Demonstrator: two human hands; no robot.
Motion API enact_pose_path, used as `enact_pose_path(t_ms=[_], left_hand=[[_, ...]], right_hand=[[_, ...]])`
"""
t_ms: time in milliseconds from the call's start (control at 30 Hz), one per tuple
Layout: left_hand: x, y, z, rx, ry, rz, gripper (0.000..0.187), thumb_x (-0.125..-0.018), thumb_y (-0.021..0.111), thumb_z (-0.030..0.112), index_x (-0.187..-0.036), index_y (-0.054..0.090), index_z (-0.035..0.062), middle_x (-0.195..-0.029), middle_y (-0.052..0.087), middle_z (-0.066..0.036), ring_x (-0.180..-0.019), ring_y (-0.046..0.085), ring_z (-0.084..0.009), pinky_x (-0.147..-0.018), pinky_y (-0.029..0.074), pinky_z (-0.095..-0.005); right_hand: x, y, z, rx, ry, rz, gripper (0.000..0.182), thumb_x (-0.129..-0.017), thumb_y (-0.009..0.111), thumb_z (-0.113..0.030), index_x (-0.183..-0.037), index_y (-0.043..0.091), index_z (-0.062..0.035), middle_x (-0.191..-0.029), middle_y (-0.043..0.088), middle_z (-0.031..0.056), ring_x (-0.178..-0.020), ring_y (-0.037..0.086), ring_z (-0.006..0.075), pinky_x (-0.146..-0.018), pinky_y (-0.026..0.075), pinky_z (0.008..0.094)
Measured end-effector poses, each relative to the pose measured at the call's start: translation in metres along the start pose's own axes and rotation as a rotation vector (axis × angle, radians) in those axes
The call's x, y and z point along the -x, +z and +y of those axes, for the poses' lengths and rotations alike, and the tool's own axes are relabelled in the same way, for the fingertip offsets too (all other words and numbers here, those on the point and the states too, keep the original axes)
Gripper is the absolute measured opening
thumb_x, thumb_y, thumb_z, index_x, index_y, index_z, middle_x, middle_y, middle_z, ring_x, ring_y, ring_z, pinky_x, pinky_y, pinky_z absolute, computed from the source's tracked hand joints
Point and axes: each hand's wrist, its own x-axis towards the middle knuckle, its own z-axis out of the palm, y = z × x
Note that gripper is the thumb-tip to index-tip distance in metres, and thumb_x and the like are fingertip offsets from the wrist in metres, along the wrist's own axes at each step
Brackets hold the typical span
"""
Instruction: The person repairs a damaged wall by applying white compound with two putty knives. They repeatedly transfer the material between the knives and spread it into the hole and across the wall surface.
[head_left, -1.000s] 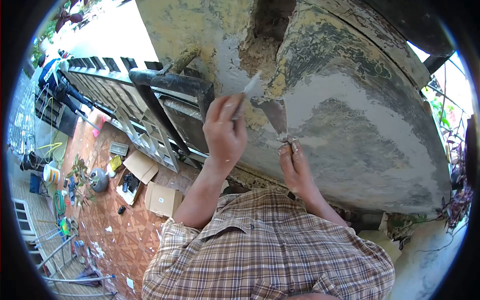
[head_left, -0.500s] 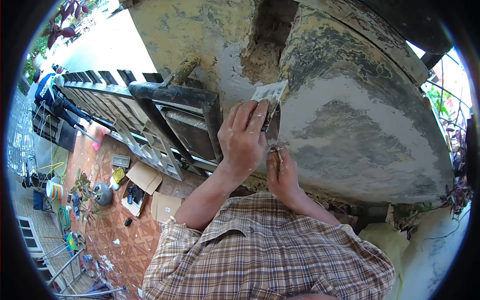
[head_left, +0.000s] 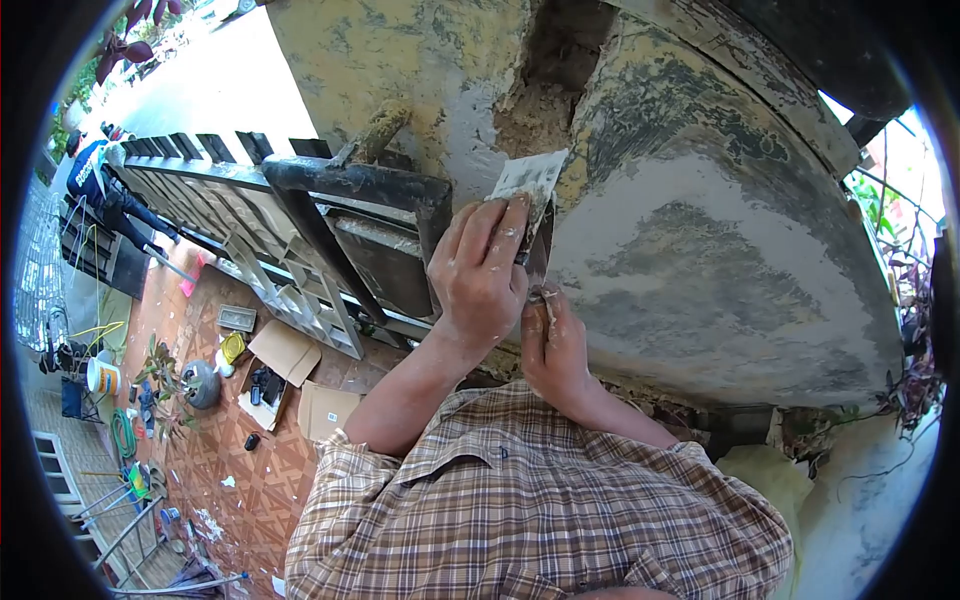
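Observation:
My left hand (head_left: 478, 268), flecked with white, is closed on a flat scraper (head_left: 532, 176) whose broad blade is smeared with pale putty. Just below it, my right hand (head_left: 556, 345) pinches the handle of a putty knife (head_left: 541, 250), its narrow blade pointing up beside the scraper. Both tools are close together in front of the wall (head_left: 690, 265), where smooth grey-white patches lie over worn yellow and dark paint. Above them a rough, broken-out channel (head_left: 560, 65) runs up the wall.
Left of my hands stands a dark metal gate (head_left: 355, 185) with a light ladder (head_left: 290, 290) against it. Far left, a person (head_left: 105, 190) in dark clothes bends by the gate. On the tiled floor below lie open cardboard boxes (head_left: 265, 395), a white bucket (head_left: 103, 376) and a green hose (head_left: 123, 433).
Both hands have shifted slightly left relative to the wall, and the scraper's blade now tilts more to the left. The view has moved a little. Both tools are still held.

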Motion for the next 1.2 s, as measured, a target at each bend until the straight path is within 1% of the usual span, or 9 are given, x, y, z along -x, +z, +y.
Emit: enact_pose_path(t_ms=[100, 300, 367, 900, 1000, 1067, 1100, 1133, 1200], left_hand=[[0.002, 0.001, -0.003, -0.006, 0.000, 0.030, 0.049, -0.059, 0.056, -0.005, -0.108, 0.063, -0.0013, -0.098, 0.059, -0.015, -0.089, 0.059, -0.0340, -0.076, 0.050, -0.0396], [0.007, -0.006, -0.005, -0.028, -0.006, -0.010, 0.048, -0.060, 0.057, -0.005, -0.107, 0.064, -0.0014, -0.098, 0.060, -0.015, -0.090, 0.059, -0.0346, -0.078, 0.050, -0.0400], [0.009, -0.006, -0.006, -0.039, 0.000, -0.009, 0.047, -0.060, 0.057, -0.004, -0.106, 0.064, -0.0015, -0.097, 0.060, -0.015, -0.089, 0.060, -0.0345, -0.078, 0.050, -0.0401], [0.025, -0.002, 0.001, 0.056, -0.003, -0.079, 0.046, -0.059, 0.058, -0.002, -0.104, 0.064, -0.0023, -0.099, 0.059, -0.014, -0.088, 0.060, -0.0337, -0.074, 0.051, -0.0401], [0.030, -0.009, 0.007, 0.086, 0.022, -0.097, 0.041, -0.060, 0.057, -0.005, -0.100, 0.065, -0.0036, -0.096, 0.060, -0.016, -0.085, 0.060, -0.0352, -0.074, 0.051, -0.0405], [0.029, -0.012, 0.007, 0.209, -0.094, 0.003, 0.029, -0.069, 0.059, -0.006, -0.097, 0.065, -0.0039, -0.092, 0.061, -0.017, -0.082, 0.062, -0.0323, -0.073, 0.051, -0.0367], [0.031, -0.009, 0.003, 0.214, -0.175, 0.093, 0.017, -0.081, 0.059, -0.004, -0.098, 0.064, -0.0038, -0.092, 0.063, -0.014, -0.080, 0.063, -0.0258, -0.074, 0.051, -0.0315], [0.033, -0.009, 0.002, 0.219, -0.175, 0.089, 0.017, -0.081, 0.059, -0.004, -0.098, 0.064, -0.0038, -0.092, 0.063, -0.014, -0.080, 0.063, -0.0258, -0.074, 0.051, -0.0315], [0.032, -0.014, 0.004, 0.861, -0.827, 0.278, 0.016, -0.088, 0.058, 0.001, -0.103, 0.062, -0.0030, -0.095, 0.065, -0.009, -0.080, 0.064, -0.0202, -0.073, 0.050, -0.0282]], right_hand=[[-0.005, 0.002, 0.000, -0.028, -0.031, 0.050, 0.023, -0.087, 0.047, 0.002, -0.110, 0.048, 0.0029, -0.070, 0.053, 0.0183, -0.055, 0.050, 0.0341, -0.051, 0.039, 0.0387], [-0.007, 0.006, 0.005, -0.007, -0.040, 0.008, 0.025, -0.087, 0.048, 0.002, -0.111, 0.048, 0.0031, -0.074, 0.056, 0.0201, -0.059, 0.053, 0.0359, -0.053, 0.041, 0.0390], [-0.005, 0.007, 0.001, -0.037, 0.011, -0.008, 0.027, -0.085, 0.049, 0.003, -0.111, 0.045, 0.0042, -0.074, 0.056, 0.0238, -0.065, 0.055, 0.0452, -0.053, 0.040, 0.0458], [-0.020, 0.005, 0.018, -0.014, 0.051, 0.033, 0.021, -0.087, 0.046, 0.000, -0.108, 0.046, 0.0039, -0.083, 0.057, 0.0270, -0.075, 0.056, 0.0486, -0.062, 0.043, 0.0491], [-0.030, -0.004, 0.032, 0.002, 0.040, 0.100, 0.018, -0.088, 0.046, -0.001, -0.106, 0.047, 0.0037, -0.078, 0.056, 0.0236, -0.066, 0.057, 0.0386, -0.057, 0.043, 0.0439], [-0.028, -0.009, 0.038, -0.210, 0.218, 0.022, 0.012, -0.092, 0.046, -0.005, -0.104, 0.045, -0.0003, -0.071, 0.052, 0.0118, -0.055, 0.051, 0.0196, -0.048, 0.039, 0.0326], [-0.028, -0.011, 0.036, -0.206, 0.217, 0.027, 0.012, -0.092, 0.046, -0.005, -0.104, 0.045, -0.0003, -0.071, 0.052, 0.0118, -0.055, 0.051, 0.0196, -0.048, 0.039, 0.0326], [-0.027, -0.013, 0.030, -0.485, 0.297, 0.020, 0.009, -0.094, 0.045, -0.006, -0.102, 0.044, -0.0029, -0.071, 0.048, 0.0065, -0.054, 0.044, 0.0129, -0.046, 0.035, 0.0276], [-0.027, -0.017, 0.026, -0.769, 0.372, 0.013, 0.006, -0.096, 0.044, -0.008, -0.101, 0.042, -0.0054, -0.071, 0.044, 0.0012, -0.053, 0.037, 0.0062, -0.045, 0.031, 0.0227]])
